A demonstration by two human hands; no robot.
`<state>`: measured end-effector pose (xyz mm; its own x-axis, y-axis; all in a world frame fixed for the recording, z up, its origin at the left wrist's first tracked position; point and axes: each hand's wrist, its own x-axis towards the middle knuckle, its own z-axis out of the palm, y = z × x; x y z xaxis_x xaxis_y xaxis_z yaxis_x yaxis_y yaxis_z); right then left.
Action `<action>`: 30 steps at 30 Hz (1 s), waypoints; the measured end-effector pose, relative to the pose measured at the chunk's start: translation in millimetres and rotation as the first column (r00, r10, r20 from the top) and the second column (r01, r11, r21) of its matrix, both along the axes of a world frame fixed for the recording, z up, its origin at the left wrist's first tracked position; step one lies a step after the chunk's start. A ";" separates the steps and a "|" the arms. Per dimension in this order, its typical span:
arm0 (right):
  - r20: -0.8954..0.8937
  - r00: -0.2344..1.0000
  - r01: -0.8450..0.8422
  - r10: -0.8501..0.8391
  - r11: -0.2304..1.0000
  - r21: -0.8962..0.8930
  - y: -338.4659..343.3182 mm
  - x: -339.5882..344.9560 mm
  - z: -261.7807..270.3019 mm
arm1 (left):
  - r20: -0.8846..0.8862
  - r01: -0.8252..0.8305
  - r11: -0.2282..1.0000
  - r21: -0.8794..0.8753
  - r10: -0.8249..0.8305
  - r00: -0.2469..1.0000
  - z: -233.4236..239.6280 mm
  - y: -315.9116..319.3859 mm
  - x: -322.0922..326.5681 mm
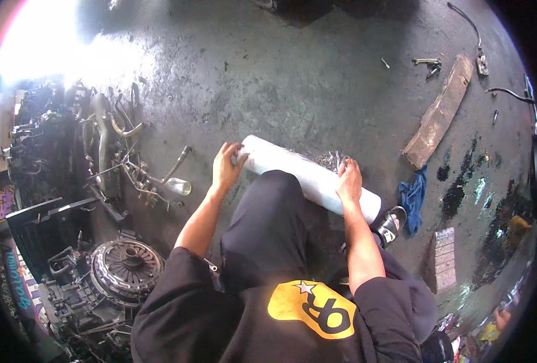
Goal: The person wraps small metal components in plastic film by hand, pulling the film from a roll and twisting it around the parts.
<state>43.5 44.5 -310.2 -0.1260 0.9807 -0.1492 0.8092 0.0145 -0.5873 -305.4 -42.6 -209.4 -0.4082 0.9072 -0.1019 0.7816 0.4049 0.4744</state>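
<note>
A thick white roll lies slantwise over my raised knee, its right end lower and closer to my sandalled foot. At the roll's upper left end, my left hand grips it with the thumb and fingers around the edge. My right hand lies across the roll near its right end, fingers curled over the far side. Bunched clear plastic film sticks up beside those fingers. Whether the right fingertips pinch the film too is hard to see.
To the left sit a clutch pressure plate on a gearbox, hoses and pipes, and a clear plastic bottle. On the right lie a wooden beam, a blue rag, wrenches, a grooved block and dark oil stains.
</note>
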 end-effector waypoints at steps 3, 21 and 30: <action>-0.001 1.000 0.011 -0.011 1.000 -0.023 0.6 -0.4 1.1 | -0.023 0.036 0.999 -0.030 -0.037 0.999 -9.6 -25.3 8.0; -0.033 0.999 0.011 -0.011 1.000 0.015 0.5 3.7 -10.9 | -0.055 0.123 0.992 -0.027 -0.125 0.991 3.2 -2.9 -17.1; -0.077 0.994 -0.080 0.073 0.992 -0.097 -9.2 11.5 -19.3 | 0.252 0.216 0.976 -0.031 -0.202 0.946 -40.3 70.0 -21.4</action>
